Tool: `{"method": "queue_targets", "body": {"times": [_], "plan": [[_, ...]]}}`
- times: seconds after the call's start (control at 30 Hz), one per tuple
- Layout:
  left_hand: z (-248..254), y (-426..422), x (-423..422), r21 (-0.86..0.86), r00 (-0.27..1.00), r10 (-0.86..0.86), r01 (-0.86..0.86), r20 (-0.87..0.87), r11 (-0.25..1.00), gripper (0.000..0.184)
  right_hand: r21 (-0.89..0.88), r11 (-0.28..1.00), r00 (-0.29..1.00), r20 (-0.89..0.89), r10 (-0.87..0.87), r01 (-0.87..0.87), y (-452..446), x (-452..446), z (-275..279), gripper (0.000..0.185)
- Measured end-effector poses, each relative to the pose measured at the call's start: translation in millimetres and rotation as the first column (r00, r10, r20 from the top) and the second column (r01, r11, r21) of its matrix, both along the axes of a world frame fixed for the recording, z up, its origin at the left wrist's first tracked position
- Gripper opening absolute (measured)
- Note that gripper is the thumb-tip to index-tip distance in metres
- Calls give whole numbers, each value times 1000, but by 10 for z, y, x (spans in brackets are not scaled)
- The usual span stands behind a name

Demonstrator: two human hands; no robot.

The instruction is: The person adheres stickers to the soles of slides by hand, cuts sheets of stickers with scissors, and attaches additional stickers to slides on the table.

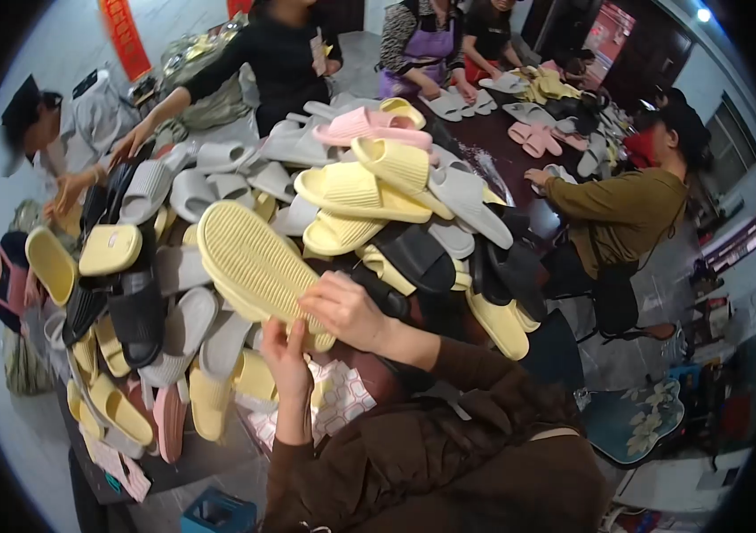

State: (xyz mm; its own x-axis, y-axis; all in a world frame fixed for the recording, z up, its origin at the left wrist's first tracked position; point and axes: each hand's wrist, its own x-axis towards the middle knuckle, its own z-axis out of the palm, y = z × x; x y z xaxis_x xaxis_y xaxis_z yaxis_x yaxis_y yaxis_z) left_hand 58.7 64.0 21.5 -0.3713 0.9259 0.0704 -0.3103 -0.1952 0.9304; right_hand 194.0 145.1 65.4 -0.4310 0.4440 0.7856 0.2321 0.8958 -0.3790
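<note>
A yellow slide slipper (258, 262) is held up in front of me, its ribbed sole facing the camera and its toe pointing up and left. My left hand (287, 357) grips the lower end from below, with the thumb and fingers at the edge. Bent fingers of my right hand (342, 309) close on the same end from the right side. More yellow shows under the sole's left edge; I cannot tell whether that is a second slipper. Behind it lies a heap of slippers, with a yellow slide (351, 188) near the top and a black slide (415, 258) lower down.
Grey slippers (193, 195) and a pink slipper (374, 127) lie in the heap. White-and-red patterned cloth (347, 400) is below my hands. Several people work around the table, including a person in an olive top (631, 213) at right. A blue crate (218, 513) stands below.
</note>
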Motion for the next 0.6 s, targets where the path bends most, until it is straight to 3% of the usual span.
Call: {"method": "queue_targets", "body": {"times": [0.33,0.4,0.5,0.6], "plan": [[-76,-237,47,-155,990,24,-45,-138,987,24,36,999,999,-51,-8,10,-159,39,-382,21],[-100,-244,92,-199,985,15,-49,-171,979,26,-60,997,993,-115,34,-41,-186,66,-375,21],[-132,-183,190,-105,976,93,-115,-197,988,34,-114,991,982,-183,55,-77,-155,91,-410,22],[-281,-113,135,-126,988,123,-134,-92,983,33,-223,971,971,-235,35,-89,-143,32,-596,20]]}}
